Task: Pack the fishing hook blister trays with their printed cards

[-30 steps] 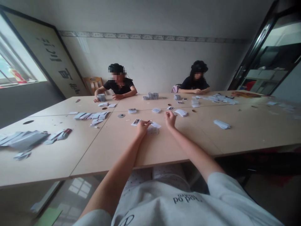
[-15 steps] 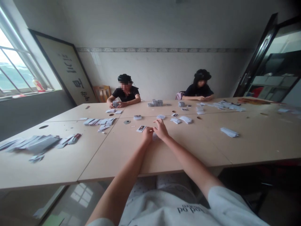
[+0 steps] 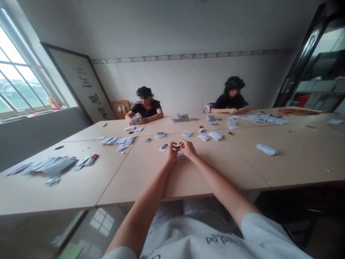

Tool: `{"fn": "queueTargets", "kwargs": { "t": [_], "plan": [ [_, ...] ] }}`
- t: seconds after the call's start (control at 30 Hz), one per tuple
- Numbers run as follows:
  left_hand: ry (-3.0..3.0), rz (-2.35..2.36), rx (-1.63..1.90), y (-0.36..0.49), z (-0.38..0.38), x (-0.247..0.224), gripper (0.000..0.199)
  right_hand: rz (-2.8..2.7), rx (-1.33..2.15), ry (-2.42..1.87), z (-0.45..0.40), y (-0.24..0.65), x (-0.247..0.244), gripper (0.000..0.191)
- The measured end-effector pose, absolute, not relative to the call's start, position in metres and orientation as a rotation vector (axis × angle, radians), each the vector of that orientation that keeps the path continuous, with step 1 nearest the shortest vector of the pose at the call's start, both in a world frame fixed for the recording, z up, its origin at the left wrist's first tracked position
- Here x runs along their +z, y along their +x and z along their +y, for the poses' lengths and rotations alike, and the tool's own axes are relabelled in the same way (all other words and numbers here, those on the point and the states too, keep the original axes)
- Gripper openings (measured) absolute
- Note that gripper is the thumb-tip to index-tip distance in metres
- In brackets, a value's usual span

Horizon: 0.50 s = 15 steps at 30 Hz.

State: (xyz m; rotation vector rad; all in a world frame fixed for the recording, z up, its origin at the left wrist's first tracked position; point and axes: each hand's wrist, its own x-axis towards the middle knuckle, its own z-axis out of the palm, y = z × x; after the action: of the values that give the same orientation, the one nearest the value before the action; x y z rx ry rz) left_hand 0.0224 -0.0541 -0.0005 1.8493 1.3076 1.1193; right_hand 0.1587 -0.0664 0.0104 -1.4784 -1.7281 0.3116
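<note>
My left hand (image 3: 171, 152) and my right hand (image 3: 188, 148) meet above the near middle of the table. Between their fingertips is a small card (image 3: 178, 147) with a dark picture, pinched from both sides. Partly hidden under my right wrist lies a pale stack of cards (image 3: 183, 157). A picture card (image 3: 164, 147) rests on the table just left of my left hand. Beyond my hands sit a small pile of white cards (image 3: 186, 133) and another low stack (image 3: 160, 134).
Pale slips (image 3: 48, 166) are heaped at the left, with fanned cards (image 3: 118, 140) behind. A bundle of slips (image 3: 267, 149) lies at right. Across the table (image 3: 134, 172) sit two people, one holding a stack (image 3: 136, 120). Round holes (image 3: 148, 140) dot the tabletop.
My right hand's fingers, spread before, have come down and closed on the small card beside my left fingers. The whole view has shifted slightly.
</note>
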Motion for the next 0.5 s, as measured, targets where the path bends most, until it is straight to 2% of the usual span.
{"fn": "queueTargets", "kwargs": {
  "t": [0.5],
  "plan": [
    [2.301,1.227,0.935,0.016,-0.068,0.001,0.045,-1.465,0.254,-1.52,-0.065,0.175,0.014,0.028]
  ]
}}
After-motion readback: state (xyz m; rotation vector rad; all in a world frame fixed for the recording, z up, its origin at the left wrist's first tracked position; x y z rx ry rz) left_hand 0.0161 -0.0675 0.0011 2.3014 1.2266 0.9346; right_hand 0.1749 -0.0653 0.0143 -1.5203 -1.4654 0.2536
